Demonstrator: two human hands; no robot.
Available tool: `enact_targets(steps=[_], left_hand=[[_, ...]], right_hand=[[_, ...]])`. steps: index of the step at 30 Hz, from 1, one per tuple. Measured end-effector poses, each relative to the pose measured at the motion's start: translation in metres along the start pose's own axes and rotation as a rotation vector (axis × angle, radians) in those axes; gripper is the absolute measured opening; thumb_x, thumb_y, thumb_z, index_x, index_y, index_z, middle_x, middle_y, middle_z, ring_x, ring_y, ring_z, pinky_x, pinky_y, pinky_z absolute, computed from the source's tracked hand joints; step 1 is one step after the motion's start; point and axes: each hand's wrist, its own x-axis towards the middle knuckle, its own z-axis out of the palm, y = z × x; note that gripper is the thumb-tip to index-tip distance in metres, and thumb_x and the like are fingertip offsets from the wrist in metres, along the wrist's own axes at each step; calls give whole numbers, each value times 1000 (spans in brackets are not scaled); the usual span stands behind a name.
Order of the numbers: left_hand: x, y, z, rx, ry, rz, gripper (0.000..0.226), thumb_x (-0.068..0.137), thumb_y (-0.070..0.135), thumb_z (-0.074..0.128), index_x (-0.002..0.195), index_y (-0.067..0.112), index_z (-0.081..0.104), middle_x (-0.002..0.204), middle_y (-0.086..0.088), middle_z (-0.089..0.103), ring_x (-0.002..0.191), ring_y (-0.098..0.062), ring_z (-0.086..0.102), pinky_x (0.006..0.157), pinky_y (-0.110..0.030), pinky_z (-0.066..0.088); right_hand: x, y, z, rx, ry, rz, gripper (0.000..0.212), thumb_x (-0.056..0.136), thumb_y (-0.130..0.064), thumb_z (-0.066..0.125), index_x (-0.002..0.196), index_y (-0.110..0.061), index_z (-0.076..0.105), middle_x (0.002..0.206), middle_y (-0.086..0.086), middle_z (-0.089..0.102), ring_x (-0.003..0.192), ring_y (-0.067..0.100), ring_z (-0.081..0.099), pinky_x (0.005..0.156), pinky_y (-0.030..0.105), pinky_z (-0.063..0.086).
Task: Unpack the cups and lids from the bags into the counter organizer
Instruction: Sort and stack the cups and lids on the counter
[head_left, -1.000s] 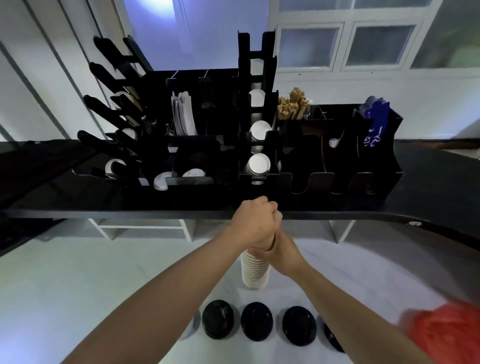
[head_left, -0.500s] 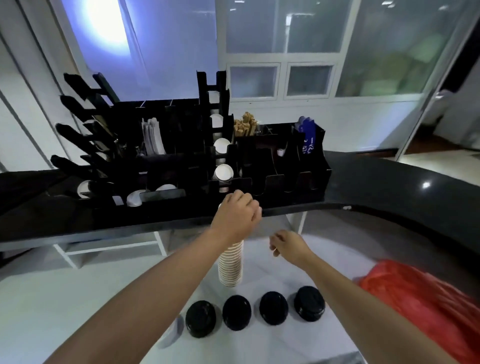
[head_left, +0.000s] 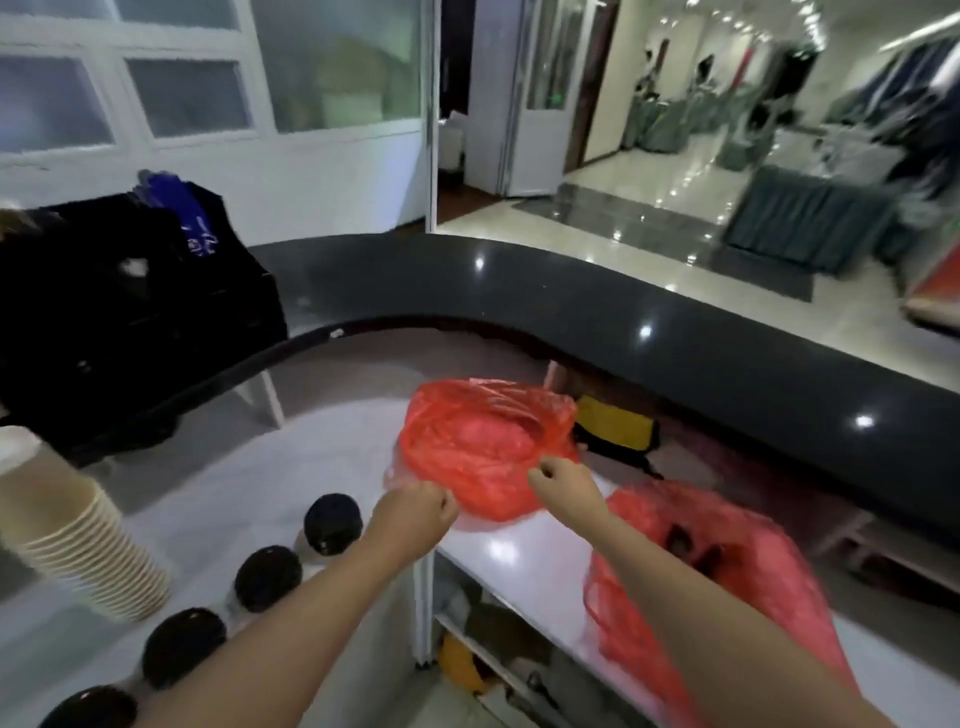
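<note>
Red bag (head_left: 483, 447) now fills my view where the organizer did, both hands, left (head_left: 415, 512) and right (head_left: 563, 480), pinching its near edge by the bench (head_left: 519, 551) rim, cups (head_left: 78, 545) released.

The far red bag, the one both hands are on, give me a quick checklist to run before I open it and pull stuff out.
1. Left hand pinching the far red bag at its near edge: ok.
2. Right hand pinching the same edge: ok.
3. Bag resting on the white counter, not hanging off: ok.
4. What is inside, cups or lids: cannot tell, the plastic hides it.
5. Bare counter to set things down: ok; cup stack and black lids stand to the left.
6. Free slot in the organizer: cannot tell, too dark.
</note>
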Motion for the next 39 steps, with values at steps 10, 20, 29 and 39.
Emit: enact_targets(steps=[10,20,29,39], left_hand=[[40,175,103,-64,-211,273,34,98,31,40,68,16,42,70,0,45,68,-25,49,57,-35,32],[51,272,214,-49,-412,49,29,95,31,50,100,10,68,105,-14,70,97,-31,66,71,-35,45],[61,299,257,-290,-405,-246,39,91,37,69,114,6,66,106,-14,73,98,-30,70,76,-37,53],[62,302,254,-356,-339,-309,46,80,34,79,116,9,64,96,-9,74,87,-27,70,68,-34,50]], right_hand=[[-35,174,-112,-68,96,41,21,76,-5,61,66,-20,51,70,-4,55,70,18,49,64,33,32],[-61,279,-143,-35,-48,43,29,72,-6,61,67,-30,45,73,-10,54,74,14,51,63,25,31],[-72,300,-128,55,6,28,17,71,-3,58,76,-18,51,79,0,53,73,17,48,67,34,38],[-76,305,-118,150,103,30,24,67,-2,63,72,-23,51,75,-4,53,66,11,47,60,25,37]])
